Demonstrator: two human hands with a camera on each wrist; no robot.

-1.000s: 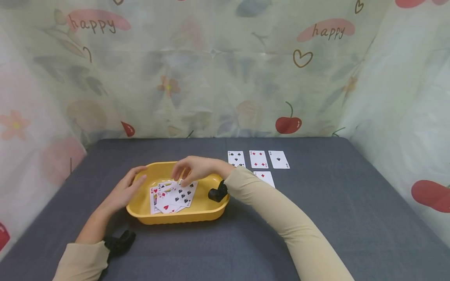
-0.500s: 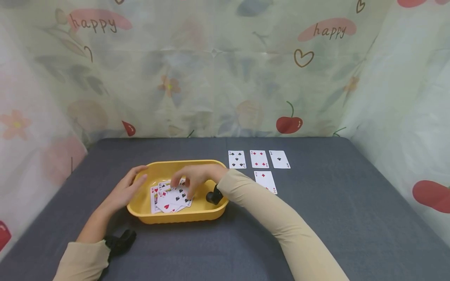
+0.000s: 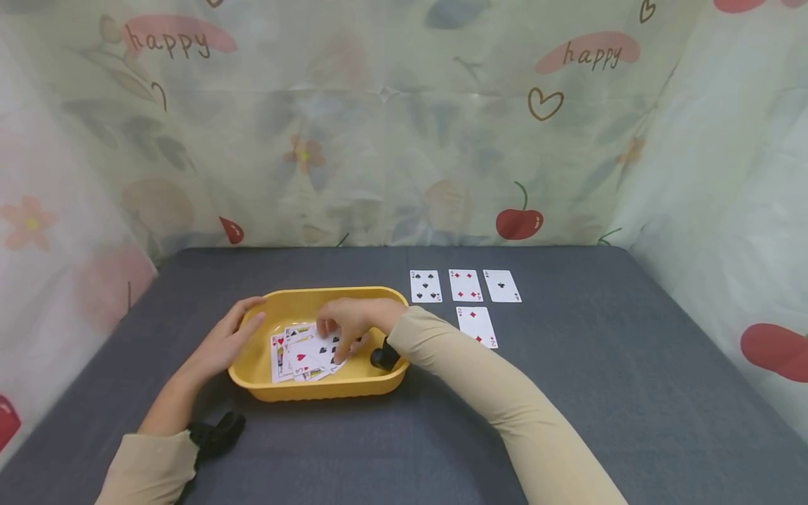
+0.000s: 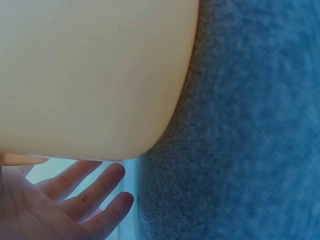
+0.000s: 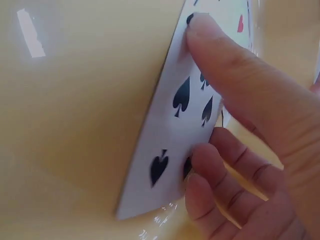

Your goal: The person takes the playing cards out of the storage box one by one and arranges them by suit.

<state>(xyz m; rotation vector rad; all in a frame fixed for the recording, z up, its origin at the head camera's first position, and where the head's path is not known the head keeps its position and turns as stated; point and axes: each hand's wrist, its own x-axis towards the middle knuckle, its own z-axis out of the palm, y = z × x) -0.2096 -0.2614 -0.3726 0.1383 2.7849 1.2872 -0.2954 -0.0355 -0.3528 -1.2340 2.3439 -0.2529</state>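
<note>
A yellow plastic tray (image 3: 322, 394) holds several overlapping playing cards. My right hand (image 3: 355, 319) reaches down inside it and pinches a spade card (image 5: 150, 150) by its edges, thumb near one end and fingertips at the side. That card tilts up off the tray floor in the right wrist view. Beneath and left of it lie a heart card (image 3: 301, 358) and a king of hearts (image 3: 276, 365). My left hand (image 3: 221, 342) rests at the tray's left end, thumb by the rim. In the left wrist view its fingers (image 4: 92, 195) extend loosely beside the tray wall (image 4: 90, 75).
On the dark cloth right of the tray, a five of spades (image 3: 426, 286), a four of diamonds (image 3: 466, 285) and an ace of clubs (image 3: 502, 286) lie in a row. Below them is a two of diamonds (image 3: 477, 327). A printed curtain (image 3: 379, 140) stands behind and at both sides.
My right hand has come down onto the cards and shifted slightly right, drawing the spade card with it. The heart card has shifted, showing more of its face. The left hand stays put.
</note>
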